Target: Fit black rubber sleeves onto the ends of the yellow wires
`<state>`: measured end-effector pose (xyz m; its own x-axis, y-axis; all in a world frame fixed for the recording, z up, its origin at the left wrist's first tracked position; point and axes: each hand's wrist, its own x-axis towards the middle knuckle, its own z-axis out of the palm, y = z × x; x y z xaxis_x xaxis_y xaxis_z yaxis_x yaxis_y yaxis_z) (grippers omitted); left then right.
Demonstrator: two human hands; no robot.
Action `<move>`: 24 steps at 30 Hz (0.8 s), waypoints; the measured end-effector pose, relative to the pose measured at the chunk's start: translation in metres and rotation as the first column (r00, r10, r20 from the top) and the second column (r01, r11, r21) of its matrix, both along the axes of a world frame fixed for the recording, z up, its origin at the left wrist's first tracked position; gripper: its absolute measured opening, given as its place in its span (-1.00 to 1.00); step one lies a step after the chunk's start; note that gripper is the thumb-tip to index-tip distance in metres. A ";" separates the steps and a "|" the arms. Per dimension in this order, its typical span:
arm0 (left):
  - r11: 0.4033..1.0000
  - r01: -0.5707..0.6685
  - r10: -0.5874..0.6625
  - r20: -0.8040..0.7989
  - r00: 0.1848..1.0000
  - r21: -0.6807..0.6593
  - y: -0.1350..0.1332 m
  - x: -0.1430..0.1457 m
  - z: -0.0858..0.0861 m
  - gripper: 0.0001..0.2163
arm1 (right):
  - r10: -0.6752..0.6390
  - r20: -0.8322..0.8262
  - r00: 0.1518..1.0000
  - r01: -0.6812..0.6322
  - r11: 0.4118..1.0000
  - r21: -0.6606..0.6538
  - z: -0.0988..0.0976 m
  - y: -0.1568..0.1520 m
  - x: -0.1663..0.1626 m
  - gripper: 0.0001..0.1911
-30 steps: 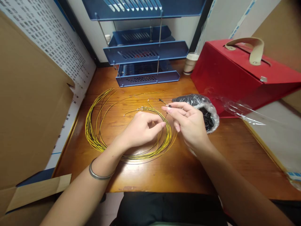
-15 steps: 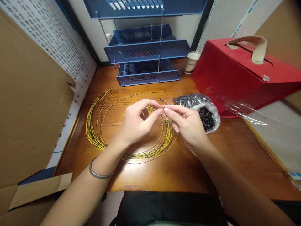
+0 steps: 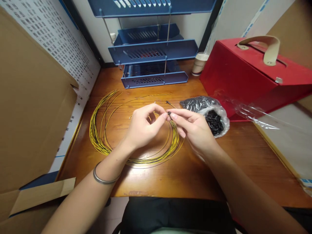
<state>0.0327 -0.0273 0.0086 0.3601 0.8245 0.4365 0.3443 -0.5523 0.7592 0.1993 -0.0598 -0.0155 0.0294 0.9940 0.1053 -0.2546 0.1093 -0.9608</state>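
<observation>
My left hand (image 3: 143,125) and my right hand (image 3: 195,128) meet fingertip to fingertip above a loose coil of yellow and dark wire (image 3: 156,160). A small black plastic piece (image 3: 169,114) shows between them, pinched by my right thumb and forefinger. My left thumb and forefinger are closed at its left side, seemingly on a thin yellow wire; the fingertips hide most of it. Just beyond my hands lies a wire end with a black piece on it (image 3: 168,102). Beside my right hand an open clear bag (image 3: 225,122) holds many small black pieces (image 3: 214,123).
Blue tiered trays (image 3: 153,81) stand at the back of the wooden desk (image 3: 146,182). A paper cup (image 3: 199,65) and a red box with a handle (image 3: 243,74) are back right. Cardboard (image 3: 31,97) rises on the left.
The black piece between my fingertips shows more clearly now, my right thumb having shifted slightly to the right. Both hands otherwise stay in place over the coil.
</observation>
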 end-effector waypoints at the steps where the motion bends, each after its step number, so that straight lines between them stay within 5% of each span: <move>1: 1.000 0.005 -0.005 0.013 1.000 -0.022 0.000 0.000 0.000 -0.85 | -0.004 0.009 1.000 0.004 1.000 0.002 0.000 0.000 0.000 -0.75; 14: 0.992 0.046 -0.046 0.002 0.999 -0.119 0.003 -0.006 0.003 -0.85 | -0.002 0.086 0.996 0.000 1.000 0.021 0.000 -0.001 -0.002 -0.78; 24: 1.000 0.016 -0.017 -0.070 0.997 -0.023 0.002 -0.005 -0.001 -0.82 | -0.081 0.057 0.995 0.082 0.997 -0.014 0.000 0.001 -0.002 -0.78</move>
<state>0.0281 -0.0254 0.0080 0.4028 0.8274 0.3913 0.3882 -0.5416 0.7457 0.1977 -0.0591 -0.0156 0.1048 0.9901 0.0932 -0.1907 0.1120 -0.9752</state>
